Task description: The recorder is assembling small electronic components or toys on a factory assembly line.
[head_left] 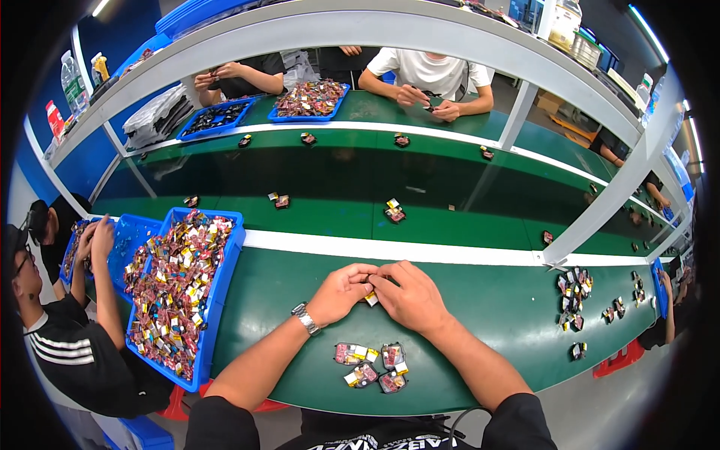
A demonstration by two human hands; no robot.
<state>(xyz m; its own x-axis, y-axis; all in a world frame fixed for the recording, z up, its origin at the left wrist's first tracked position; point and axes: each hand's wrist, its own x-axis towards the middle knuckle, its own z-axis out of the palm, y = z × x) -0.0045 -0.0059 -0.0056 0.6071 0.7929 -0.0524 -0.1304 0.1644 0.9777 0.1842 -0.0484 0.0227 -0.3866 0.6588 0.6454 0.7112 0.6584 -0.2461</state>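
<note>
Green surface: the desk (pixel 480 300) is carrying everything under a white shelf frame.
Hands: the left hand (pixel 341 291) and the right hand (pixel 411 298) are pressing together at the fingertips, both pinching one small part (pixel 371 299) with a yellow tab, just above the desk top.
Part position: it is sitting between the two thumbs, mostly hidden by the fingers.
Finished pile: four small packets (pixel 373 366) are lying near the wrists, just toward the body.
Supply: a blue tray (pixel 223 281) full of mixed pieces is standing to the left, well apart from the hands.
Risk: the part is looking tiny in a fingertip hold, so it may be slipping out and dropping among the packets; a dragging forearm could also be scattering that pile.
Neighbours: other people's hands are working at trays alongside and across.
</note>
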